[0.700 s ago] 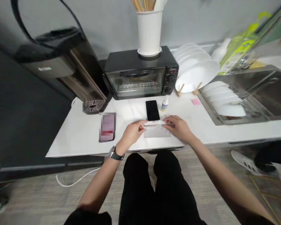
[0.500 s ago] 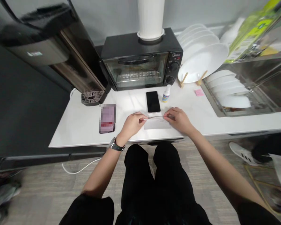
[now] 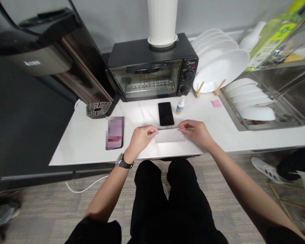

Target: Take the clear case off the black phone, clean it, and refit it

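My left hand [image 3: 140, 137] and my right hand [image 3: 197, 132] each pinch one end of a thin clear sheet [image 3: 169, 136] held edge-on just above the white countertop [image 3: 86, 142]. It looks like a glass or plastic film. Both hands have their fingers closed on it. A black phone [image 3: 165, 114] lies screen up just behind the sheet. A small dropper bottle [image 3: 180, 106] with a blue label stands right of the phone. A watch sits on my left wrist.
A black toaster oven [image 3: 151, 76] stands at the back with a white ribbed holder [image 3: 162, 22] on top. A water dispenser [image 3: 56, 57] is at left, a blurred card [image 3: 115, 132] near it. White plates [image 3: 218, 64] lean in a rack; a sink [image 3: 269, 98] is at right.
The view tilted and shifted slightly. My hands stay on the two ends of the sheet, now a little farther apart, with the sheet raised closer to the phone's near edge.
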{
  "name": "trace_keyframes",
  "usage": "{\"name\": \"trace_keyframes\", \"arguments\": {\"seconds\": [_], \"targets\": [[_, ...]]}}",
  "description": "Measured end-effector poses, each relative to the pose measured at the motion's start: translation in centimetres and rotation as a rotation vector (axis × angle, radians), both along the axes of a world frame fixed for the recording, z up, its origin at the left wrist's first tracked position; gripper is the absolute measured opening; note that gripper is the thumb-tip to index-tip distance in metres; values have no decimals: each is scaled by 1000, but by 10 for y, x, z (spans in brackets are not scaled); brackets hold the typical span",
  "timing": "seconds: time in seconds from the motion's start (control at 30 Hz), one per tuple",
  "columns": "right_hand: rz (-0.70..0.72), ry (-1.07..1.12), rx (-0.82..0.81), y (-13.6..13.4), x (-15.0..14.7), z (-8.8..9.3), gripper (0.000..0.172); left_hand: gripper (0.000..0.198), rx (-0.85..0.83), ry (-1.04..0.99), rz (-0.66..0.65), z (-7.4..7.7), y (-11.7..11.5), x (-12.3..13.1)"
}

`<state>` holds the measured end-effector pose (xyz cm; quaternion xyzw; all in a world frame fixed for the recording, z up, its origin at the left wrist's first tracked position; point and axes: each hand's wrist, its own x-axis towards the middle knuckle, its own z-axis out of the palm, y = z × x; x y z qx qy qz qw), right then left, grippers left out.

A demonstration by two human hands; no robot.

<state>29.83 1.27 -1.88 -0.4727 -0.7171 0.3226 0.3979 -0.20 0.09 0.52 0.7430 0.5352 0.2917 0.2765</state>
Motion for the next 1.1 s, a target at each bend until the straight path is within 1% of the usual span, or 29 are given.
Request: {"name": "trace_keyframes", "arguments": {"seconds": [0.1, 0.17, 0.27, 0.33, 0.4, 0.47, 0.53, 0.6, 0.63, 0.7, 0.77, 0.8, 0.93, 1.0, 1.1], "targets": [[-3, -55, -8, 2, 2, -1, 36, 8, 33, 55, -2, 1, 0, -2], [-7, -89, 19, 2, 1, 0, 31, 14, 73, 96, -21, 1, 0, -3], [-19, -83, 142, -1, -3, 8, 24, 22, 194, 91, -81, 1, 1, -3], [-5, -78, 236, -7, -5, 16, 20, 24, 296, 62, -126, 4, -3, -5], [34, -95, 289, -20, -4, 24, 18, 25, 376, 62, -172, 8, -12, -8], [98, -136, 291, -38, 3, 30, 17, 24, 403, 86, -233, 10, -28, -14], [185, -191, 273, -56, 12, 31, 15, 24, 379, 126, -299, 9, -46, -21], [250, -246, 249, -69, 21, 28, 15, 28, 336, 159, -367, 5, -61, -27], [258, -268, 238, -72, 24, 26, 18, 32, 318, 162, -369, 1, -66, -28], [220, -305, 218, -71, 25, 20, 26, 39, 300, 169, -334, -5, -67, -26], [177, -345, 211, -62, 20, 14, 37, 48, 297, 204, -303, -10, -60, -21], [170, -376, 217, -57, 16, 11, 43, 53, 289, 235, -312, -11, -55, -18], [203, -544, 250, -42, 4, 1, 65, 68, 195, 388, -376, -8, -38, -12], [202, -594, 262, -42, 3, -2, 73, 73, 141, 434, -392, -5, -36, -13], [189, -602, 278, -44, 3, -3, 79, 82, 94, 464, -416, -1, -36, -16]]}}
